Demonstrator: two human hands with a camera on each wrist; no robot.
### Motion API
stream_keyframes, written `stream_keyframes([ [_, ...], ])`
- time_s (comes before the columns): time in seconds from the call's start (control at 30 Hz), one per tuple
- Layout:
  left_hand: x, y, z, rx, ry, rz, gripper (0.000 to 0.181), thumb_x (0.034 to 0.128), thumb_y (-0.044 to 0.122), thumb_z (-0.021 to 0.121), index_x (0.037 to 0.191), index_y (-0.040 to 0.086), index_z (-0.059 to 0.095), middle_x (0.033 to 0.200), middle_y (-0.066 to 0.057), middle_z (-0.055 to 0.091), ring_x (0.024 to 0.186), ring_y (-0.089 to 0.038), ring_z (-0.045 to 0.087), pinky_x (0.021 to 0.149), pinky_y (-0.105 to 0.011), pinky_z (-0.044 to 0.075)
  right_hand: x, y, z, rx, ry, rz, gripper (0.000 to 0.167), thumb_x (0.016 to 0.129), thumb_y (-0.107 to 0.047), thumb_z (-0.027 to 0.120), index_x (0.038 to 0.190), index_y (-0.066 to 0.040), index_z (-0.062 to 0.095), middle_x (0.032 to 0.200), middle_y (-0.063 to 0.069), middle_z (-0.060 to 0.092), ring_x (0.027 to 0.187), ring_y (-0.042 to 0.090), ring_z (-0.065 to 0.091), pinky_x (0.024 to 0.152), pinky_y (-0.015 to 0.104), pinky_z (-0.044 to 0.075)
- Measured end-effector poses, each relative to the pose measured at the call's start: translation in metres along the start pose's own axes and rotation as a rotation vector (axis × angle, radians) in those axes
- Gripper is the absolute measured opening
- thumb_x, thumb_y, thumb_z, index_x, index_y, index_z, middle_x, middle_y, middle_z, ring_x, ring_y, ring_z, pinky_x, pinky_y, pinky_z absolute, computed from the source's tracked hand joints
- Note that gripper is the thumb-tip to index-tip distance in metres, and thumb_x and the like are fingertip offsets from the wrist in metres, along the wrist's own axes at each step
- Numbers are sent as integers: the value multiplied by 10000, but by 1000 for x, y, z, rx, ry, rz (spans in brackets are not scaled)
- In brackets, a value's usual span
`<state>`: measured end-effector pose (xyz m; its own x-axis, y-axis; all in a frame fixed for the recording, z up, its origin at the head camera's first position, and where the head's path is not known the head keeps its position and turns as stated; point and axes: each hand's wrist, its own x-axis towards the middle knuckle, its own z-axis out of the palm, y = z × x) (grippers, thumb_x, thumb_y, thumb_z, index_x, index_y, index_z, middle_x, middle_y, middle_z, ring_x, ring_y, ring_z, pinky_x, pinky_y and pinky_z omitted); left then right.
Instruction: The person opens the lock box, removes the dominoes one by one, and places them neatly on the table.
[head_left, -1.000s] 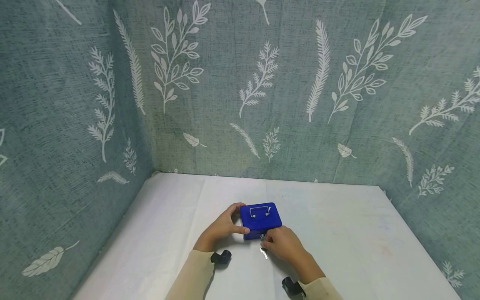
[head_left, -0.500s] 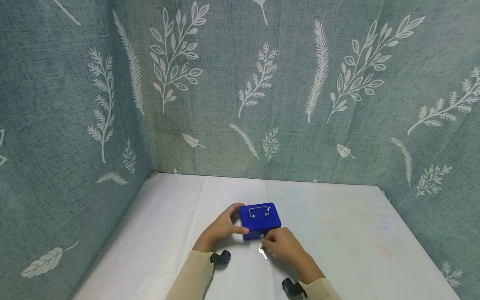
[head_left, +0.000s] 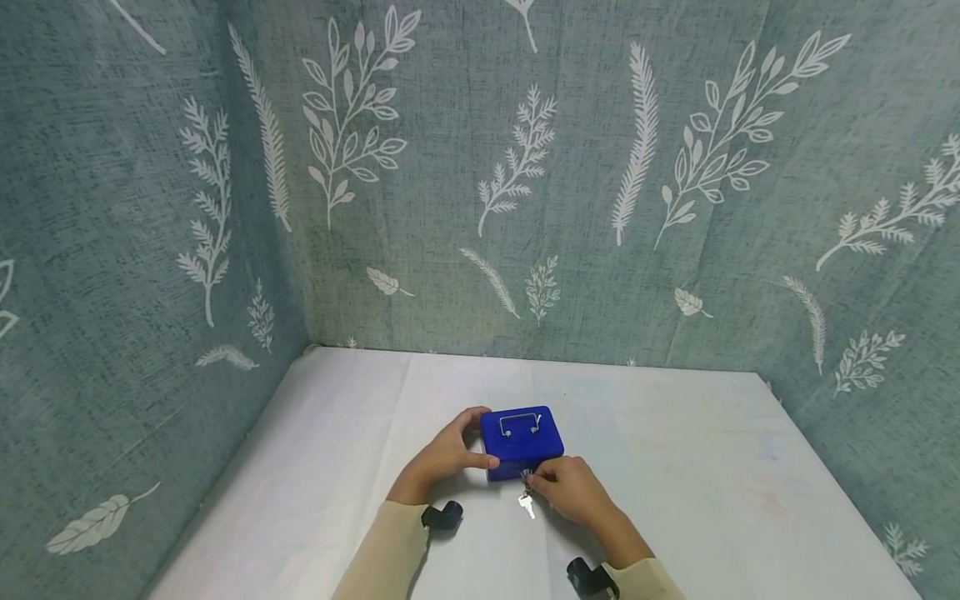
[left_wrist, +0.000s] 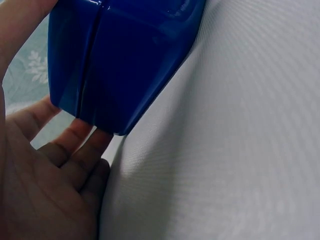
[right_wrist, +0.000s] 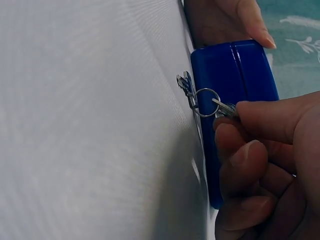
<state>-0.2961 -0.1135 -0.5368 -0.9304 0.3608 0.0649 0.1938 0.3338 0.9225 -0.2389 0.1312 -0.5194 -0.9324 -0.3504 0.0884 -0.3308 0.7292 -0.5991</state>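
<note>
A small blue cash box (head_left: 517, 442) with a wire handle (head_left: 519, 417) on its lid stands closed on the white tabletop. My left hand (head_left: 444, 454) holds its left end, thumb on the front and fingers reaching behind, as the left wrist view also shows with the blue side (left_wrist: 135, 60). At the box's front, my right hand (head_left: 572, 487) pinches a key (right_wrist: 227, 109) between thumb and forefinger by the lock. Whether its tip sits in the lock is hidden. A metal ring (right_wrist: 206, 89) links it to a second key (head_left: 528, 504), which dangles below.
White cloth covers the table (head_left: 660, 467) around the box. Behind and to the left rise green fabric walls (head_left: 450, 183) with white leaf prints. Dark wrist cameras (head_left: 442, 515) are strapped near both sleeves.
The dangling key has swung and now shows its flat face. My right fingers have shifted slightly at the pinched key. My left hand and the box stay put.
</note>
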Motion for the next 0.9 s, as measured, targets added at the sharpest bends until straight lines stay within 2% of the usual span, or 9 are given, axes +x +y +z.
stream_keyframes([
  [0.17, 0, 1, 0, 3, 0, -3, 914, 681, 300, 889, 1439, 118, 410, 1353, -114, 534, 1283, -317, 458, 1081, -563, 324, 0, 3, 2, -24, 4, -9, 210, 897, -220, 691, 691, -180, 685, 597, -121, 519, 571, 74, 449, 493, 245, 373],
  [0.37, 1, 0, 0, 22, -1, 4, 940, 657, 374, 894, 1432, 135, 419, 1328, -97, 549, 1262, -298, 475, 1071, -547, 346, 0, 5, 2, -23, 5, -33, 259, 897, -184, 683, 641, -169, 644, 560, -119, 484, 533, 64, 418, 469, 236, 345],
  [0.63, 0, 0, 0, 31, 0, -8, 928, 675, 350, 888, 1440, 136, 410, 1338, -108, 540, 1270, -304, 468, 1078, -542, 339, 1, 5, 3, 16, -15, -8, 273, 907, -179, 670, 635, -160, 649, 543, -115, 479, 525, 68, 428, 473, 240, 353],
  [0.9, -1, 1, 0, 43, 1, -16, 944, 676, 369, 886, 1451, 140, 399, 1349, -105, 533, 1272, -298, 468, 1074, -539, 347, 3, 4, 2, 167, -38, 31, 294, 903, -114, 652, 610, -97, 643, 485, -59, 520, 405, 77, 436, 389, 250, 356],
])
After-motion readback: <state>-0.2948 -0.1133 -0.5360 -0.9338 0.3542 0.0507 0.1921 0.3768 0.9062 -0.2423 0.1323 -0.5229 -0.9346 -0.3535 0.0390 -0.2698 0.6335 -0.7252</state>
